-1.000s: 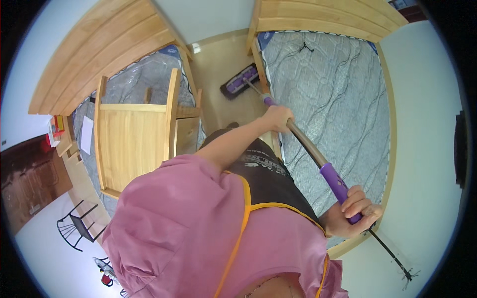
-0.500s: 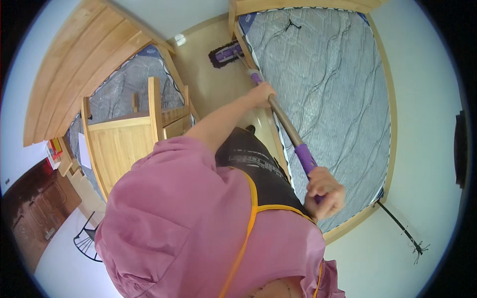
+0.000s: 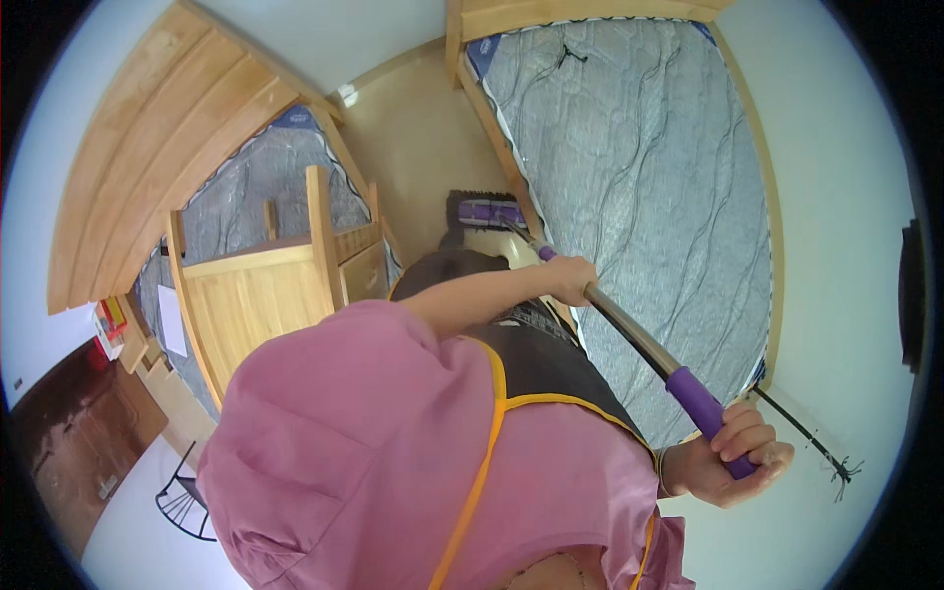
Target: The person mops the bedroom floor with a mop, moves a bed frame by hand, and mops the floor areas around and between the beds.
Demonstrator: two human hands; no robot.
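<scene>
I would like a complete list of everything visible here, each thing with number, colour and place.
Floor: 1, beige, between the beds
Bed frames: 2, light wood, left and right
Mattresses: 2, grey-blue, inside the frames
Mop: 1, purple and silver, head on floor
Cabinet-like piece: 1, light wood, left
Flat sheet: 1, white, left
Box-like items: count unclear, red and yellow, far left
Door: 1, brown, left
Chair: 1, black, lower left
Thin stand: 1, black, lower right
Small item: 1, black, right mattress
Panel: 1, black, right edge
Top: 1, pink, worn
Apron: 1, black, yellow trim, worn
Left hand: 1, bare, gripping mop mid-pole
Right hand: 1, bare, gripping mop's upper end
</scene>
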